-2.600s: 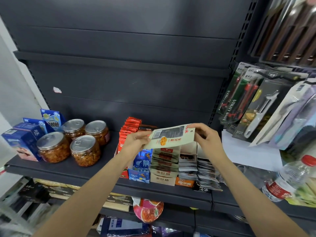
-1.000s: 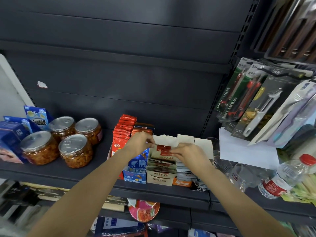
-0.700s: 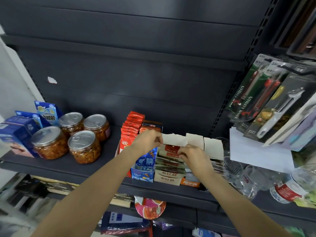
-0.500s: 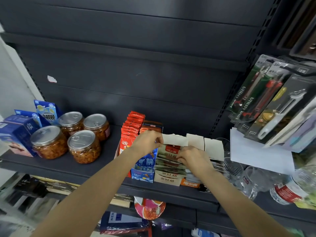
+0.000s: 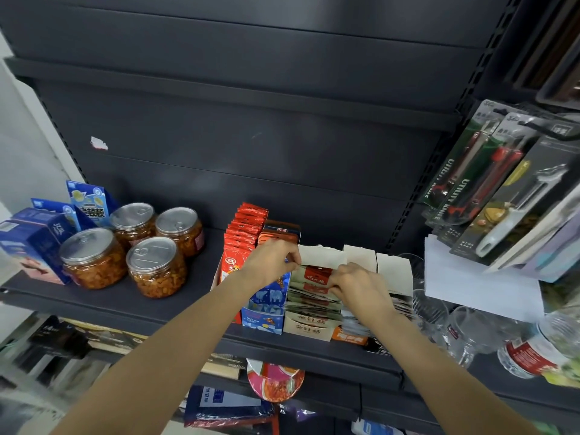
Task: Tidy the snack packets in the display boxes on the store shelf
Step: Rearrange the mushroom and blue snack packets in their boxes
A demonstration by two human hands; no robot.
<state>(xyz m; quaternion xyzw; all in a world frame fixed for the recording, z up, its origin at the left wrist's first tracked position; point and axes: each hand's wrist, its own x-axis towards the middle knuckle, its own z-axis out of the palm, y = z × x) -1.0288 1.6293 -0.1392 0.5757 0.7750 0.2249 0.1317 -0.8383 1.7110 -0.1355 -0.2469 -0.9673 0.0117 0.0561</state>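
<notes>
You pinched the rear packet in the beige display box with both hands, left hand and right hand, apparently to seat it upright.

Both hands meet over the display boxes on the shelf, the left hand just left of the right hand. Four jars stand well left of the hands. Hanging knife packs lie up and right of them.
</notes>
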